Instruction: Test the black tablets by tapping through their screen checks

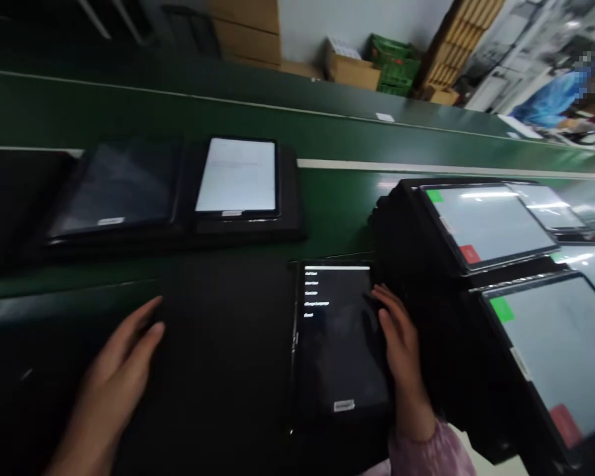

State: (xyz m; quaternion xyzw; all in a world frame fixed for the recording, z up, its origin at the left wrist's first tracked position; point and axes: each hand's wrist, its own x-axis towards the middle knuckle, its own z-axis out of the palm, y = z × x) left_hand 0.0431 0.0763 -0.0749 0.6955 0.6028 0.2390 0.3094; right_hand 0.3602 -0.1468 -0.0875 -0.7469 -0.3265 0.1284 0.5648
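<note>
A tablet (342,357) with a dark screen and a short white text menu lies on a black mat (223,357) before me. My right hand (399,334) is at its right edge, fingers stretched out; whether the fingertips touch the edge I cannot tell. My left hand (123,363) is over the left part of the mat, thumb and fingers apart, with nothing in it. Beyond the mat, a tablet with a lit white screen (238,175) and another tablet with a dark screen (121,185) rest on black trays.
To the right, black trays hold several tablets (560,344) with pale screens and green and red corner patches. A green conveyor surface (337,205) runs across behind. Cardboard boxes (245,30) and a green crate (391,63) stand farther back. A person in blue (550,102) is at the far right.
</note>
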